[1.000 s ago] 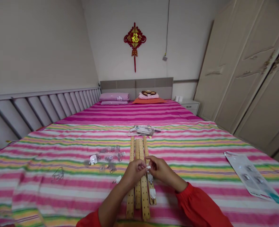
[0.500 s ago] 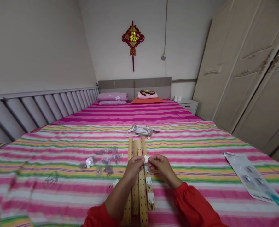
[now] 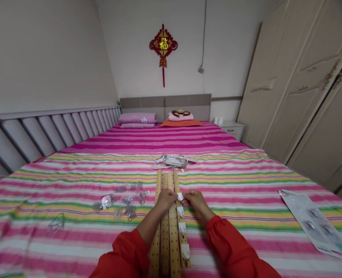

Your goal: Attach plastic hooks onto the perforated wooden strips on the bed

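Between my left hand (image 3: 167,199) and my right hand (image 3: 195,200) is a small white adhesive hook (image 3: 180,197), pinched at its two sides by my fingertips. It lies against the rightmost perforated wooden strip (image 3: 176,179), near that strip's upper part. Nearer to me on the same strip sit more white hooks (image 3: 182,228), in a row with their metal loops toward me. Left of it, several more wooden strips (image 3: 165,231) lie lengthwise, partly under my left hand and forearm.
Small clear packets with metal parts (image 3: 128,199) lie on the striped sheet (image 3: 80,247) to the left, by a tangle of clear plastic (image 3: 56,223). A plastic package (image 3: 173,160) lies beyond the strips. At right rests a blister card (image 3: 315,224).
The white hook has come down flat against the wooden strip, its metal loop now facing me. Both hands stay at its sides. The view has shifted slightly.
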Motion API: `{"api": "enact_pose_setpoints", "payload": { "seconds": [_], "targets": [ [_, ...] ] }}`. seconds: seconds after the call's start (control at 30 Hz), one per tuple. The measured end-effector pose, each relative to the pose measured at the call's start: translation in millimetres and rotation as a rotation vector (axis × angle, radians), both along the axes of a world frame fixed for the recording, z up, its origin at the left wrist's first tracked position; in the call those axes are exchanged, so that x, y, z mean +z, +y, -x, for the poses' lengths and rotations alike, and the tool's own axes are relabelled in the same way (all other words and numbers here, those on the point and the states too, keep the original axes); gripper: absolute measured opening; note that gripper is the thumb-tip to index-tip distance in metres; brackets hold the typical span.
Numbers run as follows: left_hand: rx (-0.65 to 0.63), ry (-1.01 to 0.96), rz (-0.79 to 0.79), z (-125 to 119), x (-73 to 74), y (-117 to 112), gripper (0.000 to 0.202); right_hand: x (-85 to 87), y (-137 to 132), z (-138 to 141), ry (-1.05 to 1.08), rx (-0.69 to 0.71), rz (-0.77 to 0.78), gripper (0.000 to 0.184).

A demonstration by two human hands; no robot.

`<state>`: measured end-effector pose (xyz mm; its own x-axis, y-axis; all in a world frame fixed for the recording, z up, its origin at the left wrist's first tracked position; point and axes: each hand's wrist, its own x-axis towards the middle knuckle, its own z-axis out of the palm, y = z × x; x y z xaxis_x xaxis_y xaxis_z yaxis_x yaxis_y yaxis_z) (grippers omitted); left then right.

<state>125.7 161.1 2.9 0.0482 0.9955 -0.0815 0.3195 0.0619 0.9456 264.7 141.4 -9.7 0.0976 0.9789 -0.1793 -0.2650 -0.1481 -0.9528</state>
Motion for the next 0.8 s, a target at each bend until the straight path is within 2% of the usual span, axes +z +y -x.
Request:
{"api": "enact_pose_setpoints", "payload": {
  "seconds": [0.3, 0.8],
  "targets": [
    [0.021, 0.207, 0.016, -1, -13.3, 14, 0.021, -16.7, 10, 6, -0.005, -0.016, 0.004, 0.015],
    [0.049, 0.471, 0.068, -6, -2.7, 12, 0.006, -23.6, 18, 8, -0.017, -0.067, 0.014, 0.015]
  ]
}}
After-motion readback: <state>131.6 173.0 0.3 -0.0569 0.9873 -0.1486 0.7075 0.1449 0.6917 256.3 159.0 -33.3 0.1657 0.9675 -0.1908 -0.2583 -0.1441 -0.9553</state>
